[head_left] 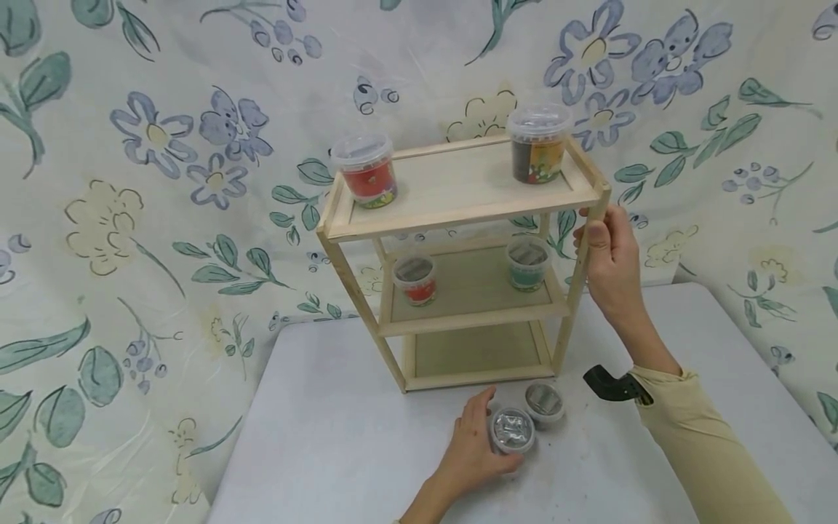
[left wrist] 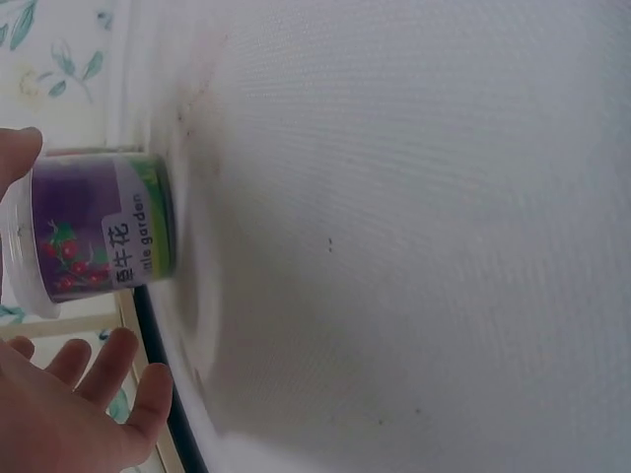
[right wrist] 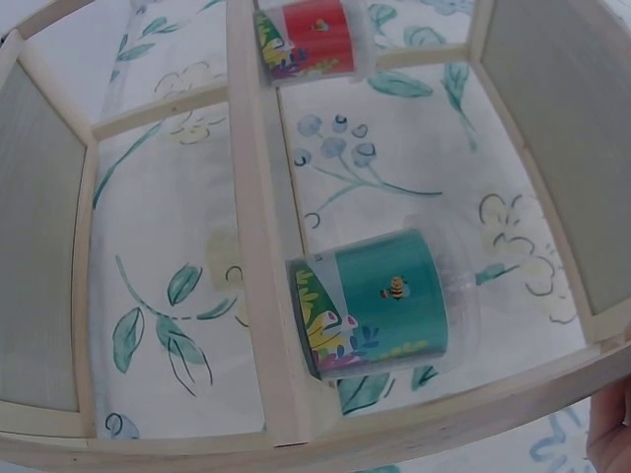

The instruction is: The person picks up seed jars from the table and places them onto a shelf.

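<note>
While right hand [head_left: 605, 255] grips front right post of wooden shelf [head_left: 458, 218], left hand [head_left: 474, 444] curls round purple tub [head_left: 512, 431], upright on bench [head_left: 340, 437]. Second tub [head_left: 545, 402] just beyond, touching. Shelf opening straight ahead of left hand, near.

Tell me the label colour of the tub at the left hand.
Purple, with red berries and a white patch; the tub shows it best in the left wrist view.

A beige long sleeve [head_left: 700, 444] covers the right arm.
</note>
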`<state>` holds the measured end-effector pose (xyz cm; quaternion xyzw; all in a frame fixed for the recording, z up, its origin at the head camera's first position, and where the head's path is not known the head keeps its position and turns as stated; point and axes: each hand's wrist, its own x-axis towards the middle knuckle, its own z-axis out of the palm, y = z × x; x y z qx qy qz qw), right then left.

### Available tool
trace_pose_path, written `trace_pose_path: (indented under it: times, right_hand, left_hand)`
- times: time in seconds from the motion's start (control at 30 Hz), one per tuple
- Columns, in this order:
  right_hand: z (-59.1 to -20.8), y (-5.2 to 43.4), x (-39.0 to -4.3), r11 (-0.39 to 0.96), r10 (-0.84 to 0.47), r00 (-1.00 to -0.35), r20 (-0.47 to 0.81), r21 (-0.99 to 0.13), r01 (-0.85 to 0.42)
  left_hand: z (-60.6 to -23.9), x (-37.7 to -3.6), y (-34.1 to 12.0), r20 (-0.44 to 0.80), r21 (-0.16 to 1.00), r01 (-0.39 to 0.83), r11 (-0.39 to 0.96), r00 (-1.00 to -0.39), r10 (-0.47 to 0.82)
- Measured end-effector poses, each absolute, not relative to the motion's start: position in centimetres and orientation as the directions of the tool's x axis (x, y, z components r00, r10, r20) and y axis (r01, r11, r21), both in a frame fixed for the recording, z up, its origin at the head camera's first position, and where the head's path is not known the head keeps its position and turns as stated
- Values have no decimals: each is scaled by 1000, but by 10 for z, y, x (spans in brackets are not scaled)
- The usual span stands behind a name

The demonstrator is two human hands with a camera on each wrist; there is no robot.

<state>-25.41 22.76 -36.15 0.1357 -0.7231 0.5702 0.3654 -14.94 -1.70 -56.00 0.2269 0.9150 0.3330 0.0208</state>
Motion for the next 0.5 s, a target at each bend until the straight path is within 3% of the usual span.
trace_pose_path:
  times: [0.5]
  right_hand:
    - [-360, 226, -253, 320, 224, -709, 668, -738, -594]
  left_hand:
    - [-558, -150, -17, 116, 544, 430, 720, -889, 443]
